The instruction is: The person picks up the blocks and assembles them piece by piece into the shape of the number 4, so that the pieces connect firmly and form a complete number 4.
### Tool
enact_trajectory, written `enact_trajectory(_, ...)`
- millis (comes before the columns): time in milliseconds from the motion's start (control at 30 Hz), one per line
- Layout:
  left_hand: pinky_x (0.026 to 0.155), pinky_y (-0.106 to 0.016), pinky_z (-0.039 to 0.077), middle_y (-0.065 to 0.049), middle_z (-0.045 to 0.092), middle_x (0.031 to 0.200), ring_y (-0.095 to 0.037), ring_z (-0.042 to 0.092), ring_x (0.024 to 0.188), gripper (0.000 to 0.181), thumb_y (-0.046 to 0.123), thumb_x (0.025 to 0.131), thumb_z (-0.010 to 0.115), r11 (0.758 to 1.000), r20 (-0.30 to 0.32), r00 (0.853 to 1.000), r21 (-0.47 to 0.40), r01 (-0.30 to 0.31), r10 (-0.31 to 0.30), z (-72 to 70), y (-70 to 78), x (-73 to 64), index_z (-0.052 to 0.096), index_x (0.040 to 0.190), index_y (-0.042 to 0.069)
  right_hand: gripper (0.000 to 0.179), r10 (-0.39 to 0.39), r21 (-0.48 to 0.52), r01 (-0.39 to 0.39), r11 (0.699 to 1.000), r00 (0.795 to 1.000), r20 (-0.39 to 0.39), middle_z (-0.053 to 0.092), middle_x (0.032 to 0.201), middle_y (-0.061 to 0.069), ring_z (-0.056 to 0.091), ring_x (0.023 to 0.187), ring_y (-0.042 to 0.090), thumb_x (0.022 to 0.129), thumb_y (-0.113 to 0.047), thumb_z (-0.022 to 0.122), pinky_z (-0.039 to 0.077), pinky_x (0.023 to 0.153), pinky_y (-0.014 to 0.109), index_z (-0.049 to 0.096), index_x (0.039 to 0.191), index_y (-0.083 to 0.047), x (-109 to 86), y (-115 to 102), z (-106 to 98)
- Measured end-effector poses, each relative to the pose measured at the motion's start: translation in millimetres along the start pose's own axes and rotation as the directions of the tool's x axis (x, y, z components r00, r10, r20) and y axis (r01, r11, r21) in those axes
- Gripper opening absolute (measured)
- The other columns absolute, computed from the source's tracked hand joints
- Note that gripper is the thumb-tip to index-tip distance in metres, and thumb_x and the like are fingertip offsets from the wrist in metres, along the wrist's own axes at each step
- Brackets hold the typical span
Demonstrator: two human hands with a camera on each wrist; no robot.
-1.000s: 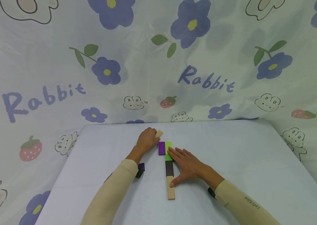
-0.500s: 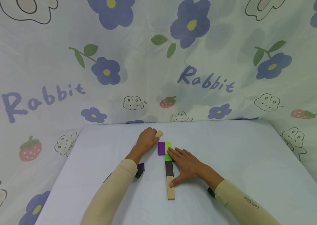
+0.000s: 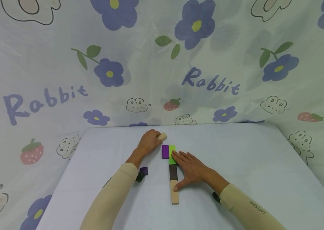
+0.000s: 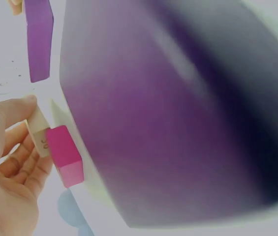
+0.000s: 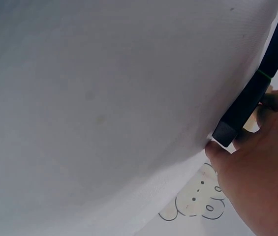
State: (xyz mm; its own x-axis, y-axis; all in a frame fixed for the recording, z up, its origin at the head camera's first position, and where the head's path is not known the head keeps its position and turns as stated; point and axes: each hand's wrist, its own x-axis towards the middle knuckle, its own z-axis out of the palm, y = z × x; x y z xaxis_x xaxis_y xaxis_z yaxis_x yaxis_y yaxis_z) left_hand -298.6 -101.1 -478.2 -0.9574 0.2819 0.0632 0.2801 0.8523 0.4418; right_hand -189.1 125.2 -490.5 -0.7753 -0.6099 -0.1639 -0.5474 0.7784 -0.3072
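In the head view my left hand (image 3: 149,141) pinches a pale wooden block (image 3: 162,136) at the far end of a row. The left wrist view shows thumb and fingers around that wooden block (image 4: 38,132), with a magenta block (image 4: 66,156) right beside it. A purple block (image 3: 165,151) lies by a lime-green block (image 3: 171,147). Nearer come a green block (image 3: 172,161), a dark brown block (image 3: 173,172) and a long wooden block (image 3: 174,198). My right hand (image 3: 192,167) is spread along the row, fingertips on the green pieces, thumb on the long wooden block.
A dark purple block (image 3: 144,171) sits by my left sleeve; a large blurred purple surface (image 4: 143,128) fills much of the left wrist view. The white table (image 3: 236,153) meets a printed curtain (image 3: 162,64) at its back edge.
My left forearm has shifted slightly left, showing more of the dark purple block, and the wooden block in that hand has tilted a little. My right hand has kept its place.
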Motion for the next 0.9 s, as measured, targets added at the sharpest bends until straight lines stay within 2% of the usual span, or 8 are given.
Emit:
enact_trajectory(200, 0.091, -0.041, 0.05, -0.012, 0.067, 0.107, -0.024, 0.06, 0.094, 0.033, 0.015, 0.092, 0.074, 0.999, -0.002, 1.0, -0.012, -0.029, 0.029, -1.6, -2.8, -3.3, 0.072, 0.121, -0.001, 0.135, 0.001, 0.015, -0.001, 1.0, 1.0, 0.004, 0.014, 0.169, -0.001, 0.015, 0.154, 0.028, 0.062, -0.089, 0.068, 0.013, 0.122, 0.05, 0.018, 0.163, -0.015, -0.3, 0.4, 0.5)
enact_trajectory(467, 0.087, -0.039, 0.051, -0.009, 0.068, 0.107, -0.021, 0.061, 0.094, 0.034, 0.016, 0.091, 0.077, 0.994, -0.014, 0.994, -0.024, -0.106, 0.106, -6.2, -4.9, -13.4, 0.072, 0.12, 0.001, 0.136, 0.003, 0.021, -0.003, 1.0, 1.0, 0.008, 0.012, 0.169, -0.001, 0.013, 0.154, 0.027, 0.062, -0.088, 0.069, 0.012, 0.123, 0.049, 0.016, 0.164, -0.015, -0.4, 0.7, 0.2)
enact_trajectory(733, 0.088, -0.038, 0.051, -0.007, 0.068, 0.107, -0.019, 0.06, 0.094, 0.031, 0.015, 0.092, 0.075, 0.982, 0.018, 0.982, -0.002, -0.19, 0.19, -14.1, 1.3, -22.9, 0.072, 0.12, 0.002, 0.137, 0.009, 0.023, -0.009, 1.0, 1.0, 0.011, 0.012, 0.169, -0.001, 0.013, 0.154, 0.027, 0.061, -0.089, 0.069, 0.012, 0.123, 0.05, 0.016, 0.164, -0.015, -0.9, -0.1, -0.9)
enact_trajectory(900, 0.087, -0.038, 0.051, -0.006, 0.068, 0.106, -0.018, 0.058, 0.092, 0.031, 0.014, 0.091, 0.076, 0.976, 0.02, 0.976, -0.011, -0.216, 0.216, -17.7, 4.9, -29.6, 0.073, 0.119, 0.003, 0.137, 0.013, 0.026, -0.013, 1.0, 1.0, 0.013, 0.013, 0.169, -0.002, 0.014, 0.154, 0.027, 0.061, -0.088, 0.069, 0.012, 0.123, 0.05, 0.016, 0.164, -0.016, -0.2, -0.6, -0.6)
